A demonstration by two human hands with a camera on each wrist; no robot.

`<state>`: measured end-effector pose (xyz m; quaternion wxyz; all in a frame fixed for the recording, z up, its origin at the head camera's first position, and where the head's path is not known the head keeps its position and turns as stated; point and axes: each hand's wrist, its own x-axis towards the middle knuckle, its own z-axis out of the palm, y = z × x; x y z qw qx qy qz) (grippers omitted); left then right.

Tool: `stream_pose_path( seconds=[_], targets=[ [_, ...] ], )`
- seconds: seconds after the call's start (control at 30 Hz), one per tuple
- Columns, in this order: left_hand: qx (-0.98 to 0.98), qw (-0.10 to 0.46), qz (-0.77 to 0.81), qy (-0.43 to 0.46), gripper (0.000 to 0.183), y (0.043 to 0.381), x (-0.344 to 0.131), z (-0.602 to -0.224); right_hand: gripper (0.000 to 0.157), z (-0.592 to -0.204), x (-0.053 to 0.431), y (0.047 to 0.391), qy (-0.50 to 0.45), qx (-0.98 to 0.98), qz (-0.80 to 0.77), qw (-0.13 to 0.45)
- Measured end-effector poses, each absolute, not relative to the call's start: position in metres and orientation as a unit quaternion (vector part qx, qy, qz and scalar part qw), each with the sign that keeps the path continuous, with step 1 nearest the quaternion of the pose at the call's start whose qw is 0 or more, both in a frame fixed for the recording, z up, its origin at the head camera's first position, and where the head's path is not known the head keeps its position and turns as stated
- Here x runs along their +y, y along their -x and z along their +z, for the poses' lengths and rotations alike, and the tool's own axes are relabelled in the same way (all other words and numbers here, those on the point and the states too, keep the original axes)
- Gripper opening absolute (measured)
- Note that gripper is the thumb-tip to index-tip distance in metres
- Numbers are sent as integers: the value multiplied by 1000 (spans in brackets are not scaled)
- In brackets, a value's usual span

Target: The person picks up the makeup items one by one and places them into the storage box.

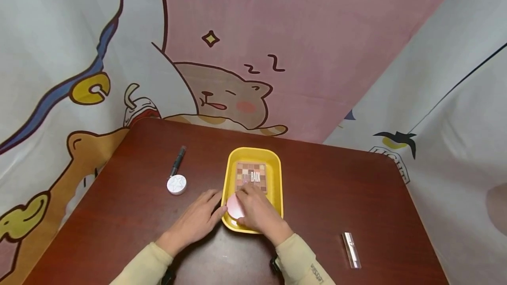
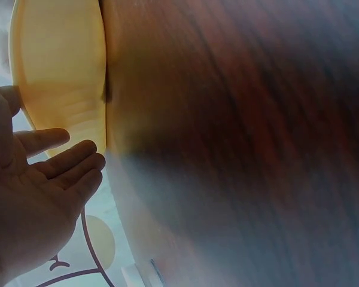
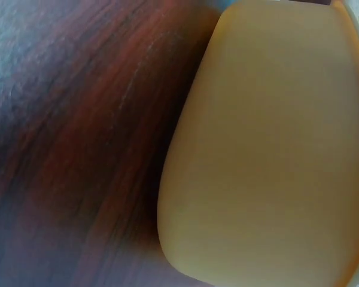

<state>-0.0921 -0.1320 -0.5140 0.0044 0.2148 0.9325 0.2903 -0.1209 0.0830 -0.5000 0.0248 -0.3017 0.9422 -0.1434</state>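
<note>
A yellow tray (image 1: 281, 188) stands on the table. In its far part lies an eyeshadow palette (image 1: 259, 182) with coloured squares and the word BACK. My right hand (image 1: 256, 209) reaches over the near rim and holds a pink round case (image 1: 234, 207) by its edge, fingers on the far side and thumb on the near side. The hand covers part of the case. My left hand (image 1: 198, 218) lies along the tray's left side, fingers fairly straight, thumb at the rim. In the left wrist view, that hand's fingers are extended beside the tray wall (image 2: 60, 66).
Left of the tray lie a white round compact (image 1: 176, 184) with a star pattern and a dark pen-like tube (image 1: 179, 160). A shiny silver and clear tube (image 1: 351, 250) lies at the right on the brown table (image 1: 317, 197). A printed cloth (image 1: 309, 47) hangs behind.
</note>
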Motion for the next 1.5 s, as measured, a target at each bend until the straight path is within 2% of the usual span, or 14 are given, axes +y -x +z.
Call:
stream_pose_path(
  seconds=[0.4, 0.73, 1.2, 1.5],
  targets=[
    [932, 1, 294, -213, 46, 90, -131, -514, 64, -504, 85, 120, 319, 940, -125, 3],
    [931, -12, 288, -223, 44, 90, -132, -516, 65, -502, 88, 118, 302, 943, -135, 31],
    [933, 7, 293, -211, 49, 89, -133, -513, 44, -488, 106, 120, 317, 932, -178, 10],
    [932, 4, 293, -212, 49, 91, -132, -514, 43, -486, 117, 119, 315, 925, -208, -29]
  ],
)
